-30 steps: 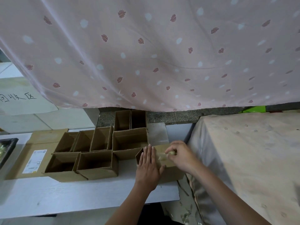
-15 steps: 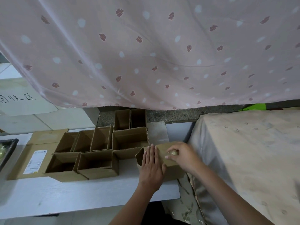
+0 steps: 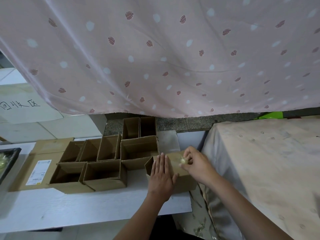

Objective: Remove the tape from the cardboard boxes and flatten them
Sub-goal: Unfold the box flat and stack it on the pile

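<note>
Left hand [image 3: 161,177] pressed flat on the box [image 3: 174,168]; right hand [image 3: 195,163] pinched balled tape [image 3: 183,160]; peeling underway; next, probably pull it free.

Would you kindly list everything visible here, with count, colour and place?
Closed box: one, brown, table's right end, under both hands.
Tape wad: one, yellowish, pinched above that box.
Open boxes: about eight, brown, clustered left of it.
Flat cardboard: one, brown, white label, far left.
Table: one, white.
Black tray: one, left edge.
Curtain: one, pink, leaf-patterned, above.
Covered surface: one, beige cloth, right.
Left hand: flat on the box.
Right hand: pinching the tape.
</note>
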### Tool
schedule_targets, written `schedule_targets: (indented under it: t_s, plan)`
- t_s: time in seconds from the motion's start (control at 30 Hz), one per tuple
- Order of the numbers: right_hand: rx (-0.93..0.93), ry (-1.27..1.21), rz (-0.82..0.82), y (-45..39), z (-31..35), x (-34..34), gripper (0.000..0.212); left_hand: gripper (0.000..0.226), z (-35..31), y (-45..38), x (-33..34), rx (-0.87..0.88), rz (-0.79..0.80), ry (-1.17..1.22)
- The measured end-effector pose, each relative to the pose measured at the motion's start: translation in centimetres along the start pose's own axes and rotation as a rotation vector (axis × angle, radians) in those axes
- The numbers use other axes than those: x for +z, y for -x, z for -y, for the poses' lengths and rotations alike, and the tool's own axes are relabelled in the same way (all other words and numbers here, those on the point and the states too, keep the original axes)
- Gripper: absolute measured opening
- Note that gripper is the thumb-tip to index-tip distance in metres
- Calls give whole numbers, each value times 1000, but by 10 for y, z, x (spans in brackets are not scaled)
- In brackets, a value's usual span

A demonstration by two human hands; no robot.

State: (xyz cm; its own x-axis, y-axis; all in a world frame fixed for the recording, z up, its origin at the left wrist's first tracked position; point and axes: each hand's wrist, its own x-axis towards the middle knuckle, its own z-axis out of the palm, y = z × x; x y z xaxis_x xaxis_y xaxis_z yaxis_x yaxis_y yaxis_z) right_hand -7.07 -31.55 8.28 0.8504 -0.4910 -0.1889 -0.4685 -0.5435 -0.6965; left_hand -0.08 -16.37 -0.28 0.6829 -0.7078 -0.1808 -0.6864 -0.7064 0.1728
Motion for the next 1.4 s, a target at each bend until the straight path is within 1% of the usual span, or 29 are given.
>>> schedule_targets:
  t_s: [0.07, 0.1, 0.17, 0.2, 0.3, 0.4, 0.47, 0.53, 0.63, 0.67, 0.77, 0.8, 0.97, 1.03, 1.13, 1.2, 1.27, 1.3, 1.37, 1.4]
  plan:
    - [-18, -26, 41, 1, 1, -2, 47, 77, -1, 0, -1, 1, -3, 6]
    - [-22, -8, 55, 1, 2, -2, 46, 77, -1, 0, -2, 0, -5, 6]
    - [-20, 29, 51, -1, 3, -2, 26, 77, -2, 0, -2, 0, -7, -4]
    - [-8, 41, 50, -1, 4, -1, 22, 77, -2, 0, -2, -2, -8, -11]
    - [22, 87, 92, 0, 3, 1, 33, 76, -4, 1, 0, -8, -15, -16]
    - [39, 86, 133, 3, 3, 3, 29, 75, -7, 2, 2, -9, -15, -23]
    - [32, 78, 125, 6, 3, 3, 28, 76, -7, 4, 3, -10, -10, -35]
    - [18, 48, 95, 9, 2, 1, 35, 80, -6, 6, 3, -2, -12, -41]
    - [10, 49, 77, 11, 0, 1, 60, 82, -4, 8, 3, 11, -22, -40]
    - [27, 48, 63, 11, -1, 1, 59, 80, -4, 8, 3, 10, -21, -37]
    - [59, 6, -4, 12, -1, 2, 26, 76, -4, 8, 0, 13, -8, -36]
    - [45, -15, -21, 13, -1, 1, 19, 75, -4, 8, -1, 20, -4, -38]
    - [24, -138, -33, 14, 10, -2, 23, 69, 0, 10, -15, 20, -20, -45]
    - [6, -127, -24, 12, 17, 2, 24, 68, 7, 13, -23, -8, -38, -50]
    - [-20, -97, 15, 11, 30, 9, 31, 68, 24, 20, -34, -55, -68, -45]
    - [-66, -90, 64, 10, 40, 15, 26, 67, 40, 28, -41, -85, -100, -34]
    - [-102, -74, 78, 9, 52, 25, 22, 63, 57, 38, -48, -115, -124, -2]
    - [-110, -70, 72, 9, 59, 31, 25, 62, 66, 43, -52, -134, -130, 6]
    - [-100, -117, 68, 9, 74, 45, 50, 60, 84, 54, -59, -182, -149, 10]
    - [-72, -152, 75, 9, 83, 52, 59, 60, 94, 60, -62, -215, -161, 25]
